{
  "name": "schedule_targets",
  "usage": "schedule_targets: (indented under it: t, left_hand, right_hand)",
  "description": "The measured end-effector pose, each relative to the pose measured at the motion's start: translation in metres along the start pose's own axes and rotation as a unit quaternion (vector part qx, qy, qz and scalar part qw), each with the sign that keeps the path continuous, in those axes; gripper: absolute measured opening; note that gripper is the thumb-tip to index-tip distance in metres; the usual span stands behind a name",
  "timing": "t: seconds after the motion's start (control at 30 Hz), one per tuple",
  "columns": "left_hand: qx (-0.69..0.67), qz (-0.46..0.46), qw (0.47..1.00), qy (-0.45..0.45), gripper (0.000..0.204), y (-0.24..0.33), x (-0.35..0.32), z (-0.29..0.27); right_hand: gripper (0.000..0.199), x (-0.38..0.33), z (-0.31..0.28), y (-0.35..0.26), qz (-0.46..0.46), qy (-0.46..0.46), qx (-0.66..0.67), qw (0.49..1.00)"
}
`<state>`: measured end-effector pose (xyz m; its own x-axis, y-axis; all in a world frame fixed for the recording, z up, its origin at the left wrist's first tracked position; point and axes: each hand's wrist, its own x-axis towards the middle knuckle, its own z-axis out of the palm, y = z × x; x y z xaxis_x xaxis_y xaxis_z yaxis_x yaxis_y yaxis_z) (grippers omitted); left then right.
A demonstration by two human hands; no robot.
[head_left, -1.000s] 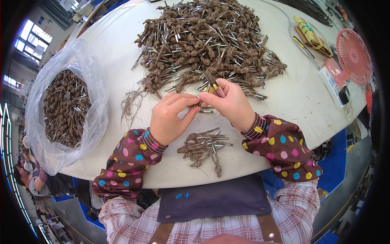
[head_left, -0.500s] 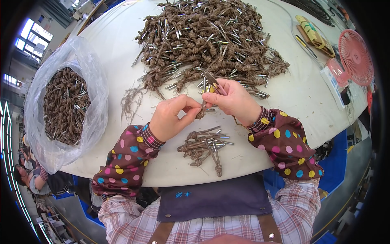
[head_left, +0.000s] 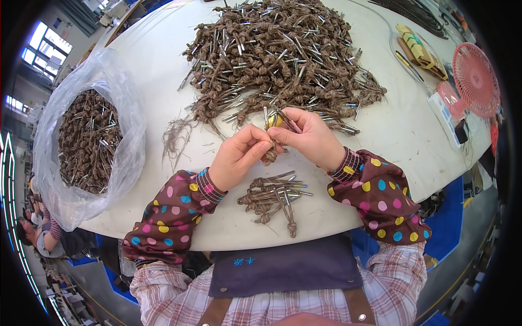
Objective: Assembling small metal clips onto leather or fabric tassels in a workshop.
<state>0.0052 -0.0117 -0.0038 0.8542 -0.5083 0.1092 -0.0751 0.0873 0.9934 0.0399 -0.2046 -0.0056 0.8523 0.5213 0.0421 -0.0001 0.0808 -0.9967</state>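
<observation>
A brown knotted cord (head_left: 271, 155) with metal tips is pinched between the thumb and fingers of my left hand (head_left: 243, 155). My right hand (head_left: 304, 137) meets it at the cord's upper end and is closed around what look like thread snips (head_left: 288, 120), slim and dark, pointing up and away to the left. A bit of yellow shows beside them; the snips' grip is partly hidden by my fingers. Just below my hands lies a small group of similar knotted cords (head_left: 266, 196). Beyond my fingers rises a large heap of them (head_left: 272, 60).
A clear plastic bag (head_left: 133, 125) full of knotted cords stands at the left. Loose thread scraps (head_left: 176, 136) lie between bag and heap. On the right are a pink fan (head_left: 476, 79), a white power strip (head_left: 447, 117) and a yellow-and-brown bundle (head_left: 421, 51). Another person (head_left: 46, 236) sits far left.
My left hand has shifted slightly right, closer to my right hand. The cord's metal tips now stand up between my hands, and the snips have tilted a little.
</observation>
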Motion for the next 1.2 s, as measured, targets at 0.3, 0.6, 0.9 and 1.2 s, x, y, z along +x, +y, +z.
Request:
schedule_targets:
  t: [0.3, 0.6, 0.9, 1.2]
  left_hand:
    - [0.123, 0.067, 0.982, 0.124, 0.009, -0.007, -0.004, -0.013]
    - [0.2, 0.109, 0.959, 0.167, 0.007, -0.008, -0.001, -0.013]
    - [0.239, 0.112, 0.951, 0.161, 0.006, -0.01, 0.0, -0.014]
    - [0.259, 0.113, 0.947, 0.154, 0.004, -0.012, -0.001, -0.015]
  right_hand:
    - [0.037, -0.01, 0.004, -0.017, -0.116, 0.172, -0.231, 0.95]
    - [0.029, -0.021, 0.014, -0.024, -0.193, 0.132, -0.418, 0.878]
    - [0.029, -0.02, 0.015, -0.02, -0.185, 0.145, -0.445, 0.864]
    - [0.026, -0.021, 0.016, -0.02, -0.186, 0.134, -0.444, 0.866]
